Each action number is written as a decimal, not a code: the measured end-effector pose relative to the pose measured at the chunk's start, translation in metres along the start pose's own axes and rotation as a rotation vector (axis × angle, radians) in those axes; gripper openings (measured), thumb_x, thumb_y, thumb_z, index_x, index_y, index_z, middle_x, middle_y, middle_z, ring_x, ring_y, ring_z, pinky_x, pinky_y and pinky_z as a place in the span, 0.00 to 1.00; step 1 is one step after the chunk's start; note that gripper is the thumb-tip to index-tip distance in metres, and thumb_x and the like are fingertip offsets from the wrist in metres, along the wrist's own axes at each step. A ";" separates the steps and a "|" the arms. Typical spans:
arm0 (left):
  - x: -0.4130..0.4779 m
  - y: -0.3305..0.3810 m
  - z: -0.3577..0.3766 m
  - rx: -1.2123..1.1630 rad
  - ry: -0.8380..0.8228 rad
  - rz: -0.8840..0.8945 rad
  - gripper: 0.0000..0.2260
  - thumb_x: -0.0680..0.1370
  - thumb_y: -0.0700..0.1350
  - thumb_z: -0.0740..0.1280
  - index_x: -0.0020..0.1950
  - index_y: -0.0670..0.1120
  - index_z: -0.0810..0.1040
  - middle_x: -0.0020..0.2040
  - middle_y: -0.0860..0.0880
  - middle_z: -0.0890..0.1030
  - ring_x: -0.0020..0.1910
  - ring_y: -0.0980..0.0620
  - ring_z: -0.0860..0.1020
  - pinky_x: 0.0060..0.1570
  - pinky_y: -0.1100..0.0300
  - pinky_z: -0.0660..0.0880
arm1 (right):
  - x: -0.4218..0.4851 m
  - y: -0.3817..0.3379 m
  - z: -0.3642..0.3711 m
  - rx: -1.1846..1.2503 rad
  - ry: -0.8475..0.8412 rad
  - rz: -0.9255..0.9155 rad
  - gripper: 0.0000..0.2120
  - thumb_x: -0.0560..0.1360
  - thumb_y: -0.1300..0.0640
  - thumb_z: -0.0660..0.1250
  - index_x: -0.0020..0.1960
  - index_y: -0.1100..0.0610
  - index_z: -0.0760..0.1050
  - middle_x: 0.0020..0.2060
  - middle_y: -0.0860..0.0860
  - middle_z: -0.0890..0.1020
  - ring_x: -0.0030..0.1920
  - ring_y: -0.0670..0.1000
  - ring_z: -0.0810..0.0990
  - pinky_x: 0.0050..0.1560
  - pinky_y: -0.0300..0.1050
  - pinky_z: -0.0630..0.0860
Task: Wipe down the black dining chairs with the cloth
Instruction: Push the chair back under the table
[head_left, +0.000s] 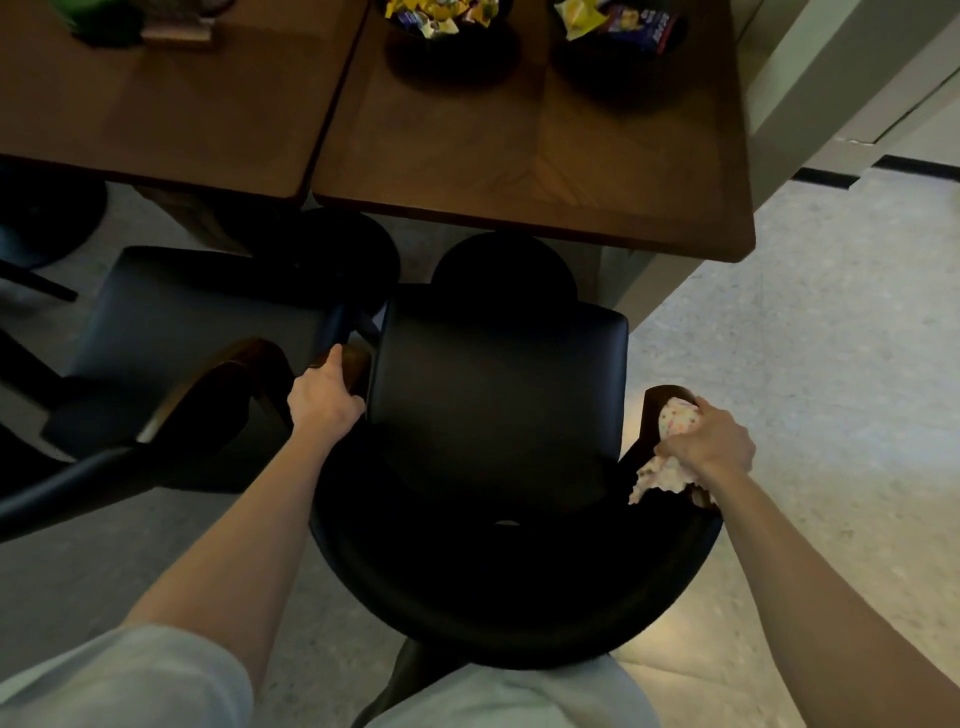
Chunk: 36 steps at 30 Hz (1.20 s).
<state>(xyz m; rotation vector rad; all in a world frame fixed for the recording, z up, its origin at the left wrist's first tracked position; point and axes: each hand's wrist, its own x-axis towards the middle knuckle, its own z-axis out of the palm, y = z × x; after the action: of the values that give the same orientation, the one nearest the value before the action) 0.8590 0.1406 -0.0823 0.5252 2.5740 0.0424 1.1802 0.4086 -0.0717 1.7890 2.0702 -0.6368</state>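
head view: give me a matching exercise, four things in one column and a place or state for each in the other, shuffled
Things
1. cloth
2. left hand
3. bowls
4. second chair

Places or states
a. on the table
b. grips the left armrest of the chair
c. bunched under the right hand on the right armrest
d. stands left of that chair

Pairs: 1-c, 2-b, 3-a, 4-d
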 end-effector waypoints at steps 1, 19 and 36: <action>0.005 0.002 0.000 0.001 -0.002 -0.002 0.36 0.77 0.46 0.69 0.79 0.49 0.52 0.60 0.40 0.77 0.57 0.39 0.77 0.53 0.48 0.74 | 0.005 -0.003 -0.001 -0.007 -0.002 0.002 0.43 0.67 0.50 0.77 0.76 0.51 0.61 0.65 0.57 0.75 0.63 0.62 0.75 0.58 0.51 0.74; 0.007 0.012 -0.007 0.143 -0.014 0.036 0.32 0.81 0.50 0.62 0.79 0.50 0.47 0.68 0.39 0.65 0.57 0.40 0.75 0.48 0.50 0.74 | 0.004 -0.023 -0.007 -0.061 0.014 -0.053 0.33 0.77 0.49 0.67 0.77 0.51 0.57 0.64 0.60 0.75 0.61 0.63 0.75 0.58 0.53 0.74; -0.161 0.107 -0.055 -0.390 -0.354 0.850 0.41 0.68 0.57 0.76 0.76 0.55 0.60 0.77 0.53 0.57 0.75 0.55 0.53 0.72 0.56 0.52 | -0.161 -0.057 -0.069 0.817 -0.266 -0.443 0.26 0.75 0.47 0.70 0.63 0.50 0.58 0.50 0.42 0.71 0.48 0.38 0.74 0.39 0.31 0.74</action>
<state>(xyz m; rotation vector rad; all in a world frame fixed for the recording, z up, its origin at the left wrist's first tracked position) 0.9991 0.1833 0.0562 1.2840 1.7767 0.6579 1.1519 0.3037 0.0775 1.4254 2.1762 -1.9499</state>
